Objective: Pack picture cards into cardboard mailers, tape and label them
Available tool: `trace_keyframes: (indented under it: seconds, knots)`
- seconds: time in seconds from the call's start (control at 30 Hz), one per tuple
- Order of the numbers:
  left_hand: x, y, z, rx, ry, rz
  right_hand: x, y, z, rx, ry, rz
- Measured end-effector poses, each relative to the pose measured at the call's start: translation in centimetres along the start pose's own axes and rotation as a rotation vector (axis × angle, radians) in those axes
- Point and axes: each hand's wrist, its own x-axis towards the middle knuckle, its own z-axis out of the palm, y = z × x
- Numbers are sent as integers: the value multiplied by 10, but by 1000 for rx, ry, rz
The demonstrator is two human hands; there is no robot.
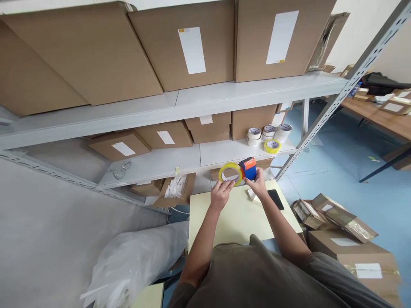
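Above a pale yellow table (237, 218), my left hand (221, 190) pinches the lower edge of a yellow-rimmed tape roll (230, 173). My right hand (257, 182) is closed on a blue and orange tape dispenser (248, 168) that sits against the roll's right side. Both are held up in front of the lower shelf. A black phone (276, 199) and a small white item (251, 194) lie on the table by my right wrist.
Grey metal shelving (180, 105) carries large cardboard boxes (189, 42) above and smaller ones below, with several tape rolls (271, 134) at the shelf's right end. Taped boxes (349, 252) sit on the blue floor at right. A white plastic bag (135, 261) lies at left. A wooden bench (385, 113) stands far right.
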Motion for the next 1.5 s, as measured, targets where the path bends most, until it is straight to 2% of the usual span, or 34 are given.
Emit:
trace_keyframes:
  seconds: [0.17,0.4,0.63,0.77,1.0,1.13,1.2,1.27,1.4,1.5]
  knots:
    - [-29,6,11,-39,48,-28,-14,-4,12,28,-42,-36]
    - [-46,4,14,-109,46,-110,-31,-12,9,41,-107,-24]
    - [-46,-1,0,-83,50,-80,-43,-22,-3,-113,-119,-63]
    - [-44,1,-4,-58,34,-81,-47,-29,-5,-88,-110,-74]
    - [-33,30,-1,-100,70,-148,-56,-21,-3,-58,-12,-109]
    - [-28,43,-14,-352,-66,-282,-59,-13,-8,-144,22,-171]
    - [-25,46,-20,-591,-138,-411,-60,-12,-11,-199,1,-210]
    - [-21,49,-21,-850,-163,-538,-60,-11,-11,-265,-46,-243]
    - [-13,59,-15,-1181,-36,-762,-64,-7,-6,-338,-112,-302]
    - [-11,64,-13,-1254,77,-803,-68,-1,-2,-273,-71,-274]
